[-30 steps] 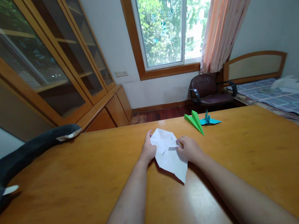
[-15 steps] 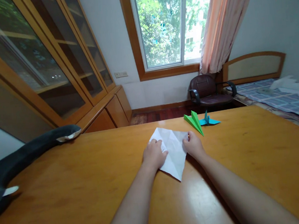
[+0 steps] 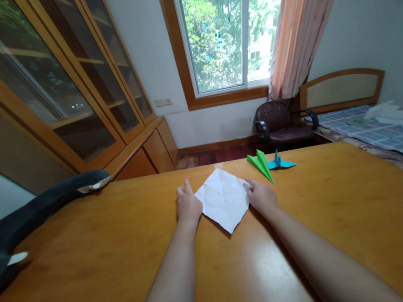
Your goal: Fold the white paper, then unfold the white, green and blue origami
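A creased white paper sheet (image 3: pixel 224 199) lies flat on the wooden table (image 3: pixel 91 270), turned like a diamond with one corner toward me. My left hand (image 3: pixel 188 206) rests at its left corner, fingers curled with the thumb up, touching the edge. At the right corner my right hand (image 3: pixel 262 196) pinches the sheet's edge. Just beyond my right hand sit a green paper plane (image 3: pixel 261 164) and a blue paper crane (image 3: pixel 280 163).
A black plush toy (image 3: pixel 30 214) lies along the table's left edge. Past the far edge stand a dark armchair (image 3: pixel 282 125), a bed (image 3: pixel 377 133), glass-door cabinets (image 3: pixel 70 88) and a window (image 3: pixel 220 32) with a curtain.
The folded white paper has been spread open into a flat square. My left hand slid off the sheet's top to its left corner; my right hand stayed at the right corner.
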